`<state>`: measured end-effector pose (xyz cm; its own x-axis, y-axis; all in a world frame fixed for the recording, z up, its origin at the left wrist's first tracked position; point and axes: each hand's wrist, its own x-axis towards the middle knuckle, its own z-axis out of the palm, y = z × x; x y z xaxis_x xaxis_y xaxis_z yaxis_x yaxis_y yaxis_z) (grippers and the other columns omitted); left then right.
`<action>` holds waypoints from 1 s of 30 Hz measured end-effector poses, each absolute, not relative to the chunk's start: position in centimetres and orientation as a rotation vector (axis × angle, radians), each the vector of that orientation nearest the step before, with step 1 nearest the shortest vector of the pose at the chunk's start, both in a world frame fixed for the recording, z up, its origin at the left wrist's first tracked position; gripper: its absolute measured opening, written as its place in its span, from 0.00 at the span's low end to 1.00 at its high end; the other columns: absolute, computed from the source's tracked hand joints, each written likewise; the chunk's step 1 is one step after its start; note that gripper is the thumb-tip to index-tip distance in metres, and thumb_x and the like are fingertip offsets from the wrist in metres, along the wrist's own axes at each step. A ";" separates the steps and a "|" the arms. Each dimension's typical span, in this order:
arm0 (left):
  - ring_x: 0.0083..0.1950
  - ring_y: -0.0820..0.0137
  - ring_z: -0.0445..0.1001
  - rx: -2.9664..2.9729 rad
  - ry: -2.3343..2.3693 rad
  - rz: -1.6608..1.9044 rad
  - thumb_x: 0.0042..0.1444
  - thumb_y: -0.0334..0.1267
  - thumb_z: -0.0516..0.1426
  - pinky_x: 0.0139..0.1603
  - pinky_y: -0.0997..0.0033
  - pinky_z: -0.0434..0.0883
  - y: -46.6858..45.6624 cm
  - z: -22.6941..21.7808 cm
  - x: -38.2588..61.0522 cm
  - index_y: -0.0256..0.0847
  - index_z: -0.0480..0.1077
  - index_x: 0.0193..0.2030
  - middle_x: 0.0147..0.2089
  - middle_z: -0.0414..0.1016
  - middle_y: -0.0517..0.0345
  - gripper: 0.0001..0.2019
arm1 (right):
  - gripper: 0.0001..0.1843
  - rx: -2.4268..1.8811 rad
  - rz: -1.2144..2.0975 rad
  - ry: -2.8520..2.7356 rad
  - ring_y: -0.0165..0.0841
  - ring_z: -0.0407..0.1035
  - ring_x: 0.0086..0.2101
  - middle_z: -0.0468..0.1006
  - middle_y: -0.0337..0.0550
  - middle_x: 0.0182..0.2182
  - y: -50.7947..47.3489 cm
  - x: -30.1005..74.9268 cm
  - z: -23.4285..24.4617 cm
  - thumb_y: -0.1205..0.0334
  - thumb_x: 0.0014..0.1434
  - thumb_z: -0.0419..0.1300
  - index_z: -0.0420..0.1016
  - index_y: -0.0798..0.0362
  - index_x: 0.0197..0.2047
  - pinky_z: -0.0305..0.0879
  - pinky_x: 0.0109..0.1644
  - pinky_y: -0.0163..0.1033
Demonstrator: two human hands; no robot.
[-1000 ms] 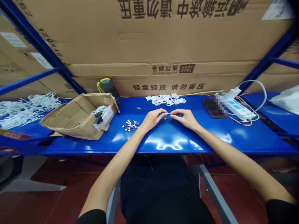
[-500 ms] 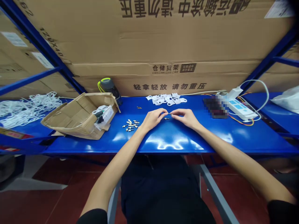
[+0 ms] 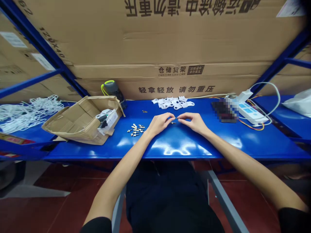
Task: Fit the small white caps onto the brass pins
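Glossy blue worktop (image 3: 243,136) shone; left hand (image 3: 159,124) and right hand (image 3: 194,122): fingers (image 3: 184,115) pinched thin part (image 3: 176,118); slack grip risked drop.

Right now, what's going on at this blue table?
A person's bare left hand and right hand pinch a small, thin metal piece between them at a glossy blue table. One small metal fitting lies on it, close to the hands. Small brass-coloured fittings lie scattered by the left forearm, and flat white holed pieces are heaped beyond the hands.
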<state>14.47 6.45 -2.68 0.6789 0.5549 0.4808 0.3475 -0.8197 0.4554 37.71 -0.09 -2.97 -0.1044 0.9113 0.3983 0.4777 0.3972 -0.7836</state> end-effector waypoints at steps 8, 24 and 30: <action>0.48 0.69 0.81 2.577 0.708 0.866 0.75 0.45 0.53 0.52 0.72 0.72 6.5 -2.8 14.5 0.44 0.77 0.53 0.52 0.83 0.58 0.13 | 0.15 -1.209 0.471 -1.818 0.41 0.79 0.38 0.87 0.44 0.39 -0.3 37.5 -2.6 0.47 0.64 0.65 0.87 0.47 0.44 0.76 0.48 0.47; 0.48 0.68 0.81 2.549 0.720 0.974 0.74 0.47 0.54 0.52 0.71 0.73 6.6 -2.7 14.4 0.44 0.78 0.53 0.52 0.84 0.56 0.15 | 0.20 -1.245 0.544 -1.678 0.43 0.79 0.38 0.87 0.45 0.38 -0.1 37.7 -2.7 0.39 0.60 0.68 0.85 0.49 0.39 0.76 0.49 0.48; 0.48 0.67 0.82 2.539 0.721 0.993 0.75 0.47 0.54 0.52 0.71 0.74 6.5 -2.7 14.3 0.44 0.78 0.53 0.52 0.84 0.56 0.15 | 0.20 -1.256 0.540 -1.688 0.43 0.79 0.38 0.87 0.44 0.39 -0.2 37.7 -2.5 0.40 0.62 0.67 0.86 0.49 0.40 0.75 0.48 0.48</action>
